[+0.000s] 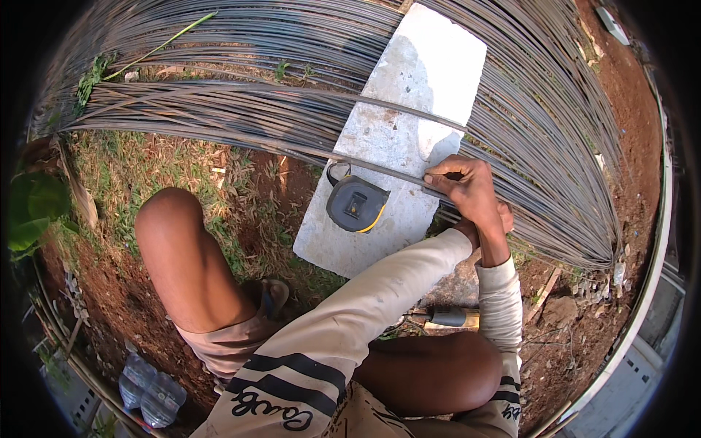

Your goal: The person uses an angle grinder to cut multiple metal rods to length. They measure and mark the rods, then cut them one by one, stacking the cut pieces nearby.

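Pale slab (330, 246); rod (380, 168) pinched in right hand (473, 188).

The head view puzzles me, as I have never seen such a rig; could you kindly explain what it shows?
There is no machine here, just a person's bare hands. A fisheye camera worn on the head looks down, so straight edges appear bent. A tape measure lies on a pale slab. The right hand has a metal rod in its grip. The left hand is mostly hidden behind the right wrist, so what it holds is unclear. Many more rods spread around.
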The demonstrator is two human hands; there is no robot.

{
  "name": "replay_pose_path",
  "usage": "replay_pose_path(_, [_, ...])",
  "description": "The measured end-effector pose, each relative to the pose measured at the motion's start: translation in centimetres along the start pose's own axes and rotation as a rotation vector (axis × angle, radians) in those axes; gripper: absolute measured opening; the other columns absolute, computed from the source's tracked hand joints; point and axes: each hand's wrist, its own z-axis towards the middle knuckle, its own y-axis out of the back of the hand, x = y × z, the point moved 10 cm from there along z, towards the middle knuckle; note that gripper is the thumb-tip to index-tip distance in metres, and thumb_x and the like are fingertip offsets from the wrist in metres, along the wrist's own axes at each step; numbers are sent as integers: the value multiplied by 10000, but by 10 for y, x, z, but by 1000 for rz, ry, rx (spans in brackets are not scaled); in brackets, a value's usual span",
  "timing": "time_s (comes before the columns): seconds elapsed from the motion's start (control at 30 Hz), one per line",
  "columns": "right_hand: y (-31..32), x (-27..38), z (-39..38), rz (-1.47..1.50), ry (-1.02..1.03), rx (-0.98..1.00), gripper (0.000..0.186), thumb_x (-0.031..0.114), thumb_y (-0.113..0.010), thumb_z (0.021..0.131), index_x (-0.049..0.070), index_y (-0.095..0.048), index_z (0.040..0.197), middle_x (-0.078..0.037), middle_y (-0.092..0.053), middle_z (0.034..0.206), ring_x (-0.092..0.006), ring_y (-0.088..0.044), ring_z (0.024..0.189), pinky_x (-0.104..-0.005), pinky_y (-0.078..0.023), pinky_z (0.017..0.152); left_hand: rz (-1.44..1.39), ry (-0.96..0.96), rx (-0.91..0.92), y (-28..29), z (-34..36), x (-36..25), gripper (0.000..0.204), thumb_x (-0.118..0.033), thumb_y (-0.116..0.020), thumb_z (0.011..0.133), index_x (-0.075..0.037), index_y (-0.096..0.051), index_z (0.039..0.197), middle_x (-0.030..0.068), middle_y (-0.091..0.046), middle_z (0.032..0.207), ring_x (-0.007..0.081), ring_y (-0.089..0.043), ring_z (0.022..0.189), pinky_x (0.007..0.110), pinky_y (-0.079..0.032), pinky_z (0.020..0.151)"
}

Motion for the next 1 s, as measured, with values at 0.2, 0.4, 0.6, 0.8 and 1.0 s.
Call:
replay_pose_path(0.2, [-2,-2,0,127,-9,74,127,-8,-866,824,-9,-835,948,-96,-796,858,-144,-719,788,-309,-561,778,-53,26,28,4,6,2,193,-150,-461,1068,-67,-487,1241,37,-494,1098,164,-521,1113,310,-430,1081])
replay_pose_path(0.4, [-6,1,4,26,-47,144,142,13,-885,797,-1,-837,930,-104,-793,851,-120,-705,789,-308,-557,779,-863,222,-68,24,7,15,296,-256,-577,1056,-54,-529,1267,113,-593,1177,265,-586,1174,416,-461,1124])
replay_pose_path(0.6, [-5,-13,12,-87,-174,133,147,40,-897,778,3,-835,905,-93,-794,828,-136,-705,779,-305,-549,762,-352,162,218,-21,3,8,205,-243,-546,1050,-61,-483,1120,69,-503,1067,217,-542,1073,361,-439,1103])
replay_pose_path(0.8, [-8,-7,9,27,-81,125,125,32,-888,787,18,-841,902,-72,-804,839,-142,-696,759,-309,-537,745,-424,170,259,-27,16,6,440,-380,-784,928,-32,-587,1112,133,-659,1062,303,-637,1061,452,-528,1036])
replay_pose_path(1.0, [9,-19,0,434,-220,-52,70,-31,-839,864,-11,-829,930,-70,-800,879,-137,-695,789,-276,-535,754,-27,-14,7,-9,10,-4,386,-358,-749,960,-83,-599,1187,106,-682,1141,261,-652,1127,419,-520,1030])
